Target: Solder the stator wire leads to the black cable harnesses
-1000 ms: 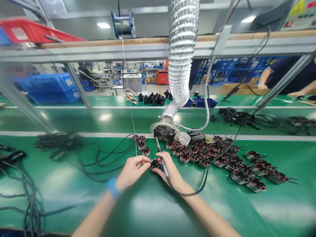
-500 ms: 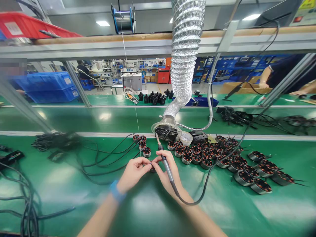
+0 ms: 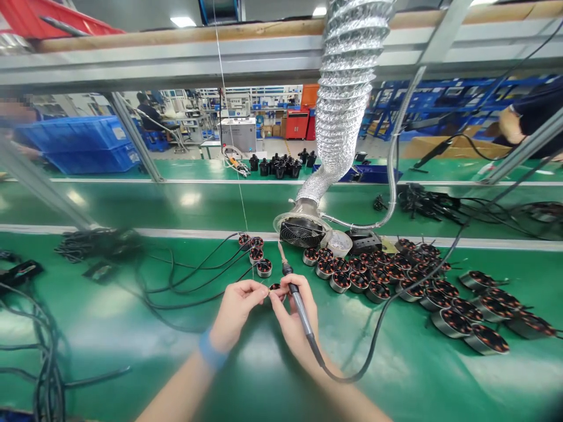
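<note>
My right hand point(image 3: 292, 319) holds a soldering iron point(image 3: 300, 309), its tip pointing up and away from me. The thumb and fingers of that hand also reach towards a small round motor part with copper windings point(image 3: 275, 287), mostly hidden behind my fingers. My left hand point(image 3: 235, 308), with a blue band point(image 3: 212, 350) at the wrist, is pinched closed beside it. The fingertips of both hands nearly meet; whatever the left one pinches is too small to make out. Black cables point(image 3: 193, 305) run up to behind the left hand.
Many similar motor parts point(image 3: 378, 290) stand to the right, with several more point(image 3: 264, 268) ahead. A fume fan point(image 3: 301, 232) on a foil duct point(image 3: 345, 94) hangs in front. Solder wire point(image 3: 240, 193) comes down from above. Cables point(image 3: 48, 351) lie at left.
The view has shifted, tipping down slightly, so the bench things sit a little differently. Both hands stay together at the motor part, and the fingertips have shifted slightly, showing more of it.
</note>
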`<state>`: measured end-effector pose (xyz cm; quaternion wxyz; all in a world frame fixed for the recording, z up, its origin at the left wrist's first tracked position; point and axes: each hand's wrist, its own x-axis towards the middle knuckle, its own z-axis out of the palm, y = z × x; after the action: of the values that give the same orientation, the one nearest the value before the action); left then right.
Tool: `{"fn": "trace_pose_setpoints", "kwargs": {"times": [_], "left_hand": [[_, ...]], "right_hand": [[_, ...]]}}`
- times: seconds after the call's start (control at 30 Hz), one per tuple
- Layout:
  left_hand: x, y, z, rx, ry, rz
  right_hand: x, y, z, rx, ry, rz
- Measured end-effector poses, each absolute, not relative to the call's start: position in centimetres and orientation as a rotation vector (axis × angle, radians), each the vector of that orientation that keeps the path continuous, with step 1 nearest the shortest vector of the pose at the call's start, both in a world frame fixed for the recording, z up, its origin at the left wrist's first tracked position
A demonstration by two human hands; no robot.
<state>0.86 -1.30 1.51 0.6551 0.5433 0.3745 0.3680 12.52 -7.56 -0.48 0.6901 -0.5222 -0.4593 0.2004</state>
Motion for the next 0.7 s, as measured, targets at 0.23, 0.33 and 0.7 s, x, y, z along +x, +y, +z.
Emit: {"fn": "trace_pose_setpoints", "kwargs": {"times": [0.23, 0.33, 0.7], "left_hand": [[0.9, -1.3, 1.0, 1.174, 0.879, 0.911], [0.9, -1.3, 1.1, 1.259, 0.884, 0.893], [0.5, -2.0, 2.0, 1.673, 0.824, 0.750]], "right_hand": [[11.7, -8.1, -0.5, -1.233, -1.150, 0.346], [12.2, -8.1, 0.0, -1.265, -1.187, 0.222], [14.6, -8.3, 0.3, -1.258, -1.301, 0.055]]}}
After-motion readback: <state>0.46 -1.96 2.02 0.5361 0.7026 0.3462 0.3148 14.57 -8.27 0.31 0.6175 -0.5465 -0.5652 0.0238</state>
